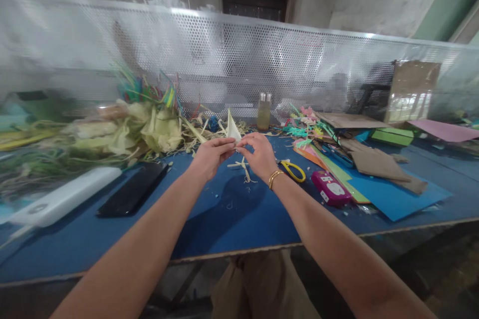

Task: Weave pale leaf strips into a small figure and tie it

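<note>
Both my hands meet above the blue table top [224,219], pinching a pale folded leaf strip [232,130] whose pointed tip stands up between them. My left hand [211,155] is closed on the strip's left side. My right hand [259,154], with a gold bracelet at the wrist, is closed on its right side. Thin pale strands [243,167] hang below the hands, just above the table.
A heap of yellow-green leaf strips [149,129] lies at the left. A black phone [132,189] and a white power bank [63,199] are near left. Yellow scissors [294,170], a pink case [331,188], coloured paper sheets [392,197] and a small bottle [264,112] are nearby. A perforated metal screen [239,55] stands behind.
</note>
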